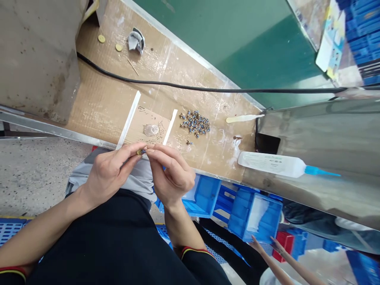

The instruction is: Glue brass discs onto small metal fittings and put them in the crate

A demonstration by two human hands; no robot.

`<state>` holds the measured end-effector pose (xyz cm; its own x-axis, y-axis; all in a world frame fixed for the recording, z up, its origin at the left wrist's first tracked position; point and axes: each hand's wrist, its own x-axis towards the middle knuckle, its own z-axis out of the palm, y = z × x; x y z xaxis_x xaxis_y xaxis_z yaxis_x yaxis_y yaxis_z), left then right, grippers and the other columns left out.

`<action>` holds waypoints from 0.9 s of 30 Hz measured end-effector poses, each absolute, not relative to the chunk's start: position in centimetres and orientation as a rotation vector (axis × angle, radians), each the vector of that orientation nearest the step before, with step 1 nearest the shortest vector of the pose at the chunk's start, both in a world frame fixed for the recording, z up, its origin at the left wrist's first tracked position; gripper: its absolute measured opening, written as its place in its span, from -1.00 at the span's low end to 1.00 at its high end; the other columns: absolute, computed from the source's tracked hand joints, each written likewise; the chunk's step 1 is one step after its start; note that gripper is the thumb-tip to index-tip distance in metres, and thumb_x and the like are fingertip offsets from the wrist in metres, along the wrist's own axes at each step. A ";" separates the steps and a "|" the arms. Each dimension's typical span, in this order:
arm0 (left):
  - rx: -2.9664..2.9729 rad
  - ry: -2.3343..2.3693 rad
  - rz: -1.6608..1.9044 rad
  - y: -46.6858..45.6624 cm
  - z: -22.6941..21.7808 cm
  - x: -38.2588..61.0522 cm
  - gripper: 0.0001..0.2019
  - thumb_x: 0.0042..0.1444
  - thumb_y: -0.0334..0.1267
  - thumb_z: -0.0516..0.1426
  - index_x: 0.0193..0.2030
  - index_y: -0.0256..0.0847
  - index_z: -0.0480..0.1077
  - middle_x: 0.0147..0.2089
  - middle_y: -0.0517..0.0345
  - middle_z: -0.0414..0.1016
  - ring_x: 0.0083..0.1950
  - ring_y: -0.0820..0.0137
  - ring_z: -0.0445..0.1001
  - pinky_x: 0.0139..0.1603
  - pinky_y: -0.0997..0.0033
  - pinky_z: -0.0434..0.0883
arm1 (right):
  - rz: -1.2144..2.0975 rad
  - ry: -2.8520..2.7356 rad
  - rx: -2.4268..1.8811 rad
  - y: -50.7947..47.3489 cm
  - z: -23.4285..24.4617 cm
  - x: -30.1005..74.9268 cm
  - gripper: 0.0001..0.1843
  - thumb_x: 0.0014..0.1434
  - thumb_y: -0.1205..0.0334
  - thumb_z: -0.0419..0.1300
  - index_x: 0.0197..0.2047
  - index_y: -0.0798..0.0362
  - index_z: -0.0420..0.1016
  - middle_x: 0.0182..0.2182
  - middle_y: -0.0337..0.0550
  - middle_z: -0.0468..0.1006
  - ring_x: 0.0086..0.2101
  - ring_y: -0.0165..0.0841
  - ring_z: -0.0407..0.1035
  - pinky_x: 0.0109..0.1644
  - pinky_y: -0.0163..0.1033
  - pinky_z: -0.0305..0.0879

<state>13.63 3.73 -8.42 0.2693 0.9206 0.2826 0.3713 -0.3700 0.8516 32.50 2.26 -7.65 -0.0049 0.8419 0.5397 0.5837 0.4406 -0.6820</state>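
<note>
My left hand [109, 172] and my right hand [172, 176] meet above the front edge of a cardboard-covered bench [97, 103]. Their fingertips pinch a small brass fitting [140, 152] with a blue end, which is partly hidden by my fingers. Just beyond my hands, a heap of similar brass-and-blue fittings [195, 123] lies on the cardboard, with a couple of loose ones [189, 142] beside it. A round clear plastic piece [151, 130] sits between a pair of white strips [128, 120] nearer my fingers.
A squeeze bottle with a blue nozzle [273, 164] lies on a metal surface to the right. A black cable [192, 86] crosses the bench. Blue plastic bins [255, 217] stand below the bench edge, and a co-worker's hand [265, 249] reaches near them.
</note>
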 end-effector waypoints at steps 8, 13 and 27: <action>2.098 1.230 1.080 3.7 -8.0 14.1 -0.73 0.58 -0.44 0.26 0.34 -0.26 0.55 0.10 0.02 0.85 -0.04 0.27 0.87 0.06 0.38 0.74 | 0.191 -1.785 -1.190 1.8 -8.0 32.5 -0.44 0.44 0.55 0.39 0.37 -0.16 0.72 0.08 -0.11 0.83 0.01 -0.19 0.79 0.09 -0.09 0.85; 2.116 1.251 1.076 3.6 -7.8 14.3 -0.74 0.60 -0.44 0.23 0.34 -0.29 0.55 0.10 -0.01 0.85 -0.04 0.29 0.87 0.08 0.42 0.72 | 0.144 -1.813 -1.182 1.6 -8.3 32.4 -0.33 0.39 0.60 0.42 0.42 -0.17 0.68 0.12 -0.10 0.82 0.05 -0.17 0.79 0.13 -0.09 0.83; 1.478 1.222 0.993 3.2 -7.9 14.6 -0.79 0.58 -0.29 0.26 0.24 -0.05 0.67 0.11 0.19 0.85 0.05 0.32 0.86 0.08 0.42 0.76 | 0.129 -1.829 -1.142 0.6 -9.6 33.1 -0.25 0.38 0.53 0.47 0.50 -0.24 0.60 0.12 -0.07 0.84 0.03 -0.10 0.81 0.08 -0.05 0.86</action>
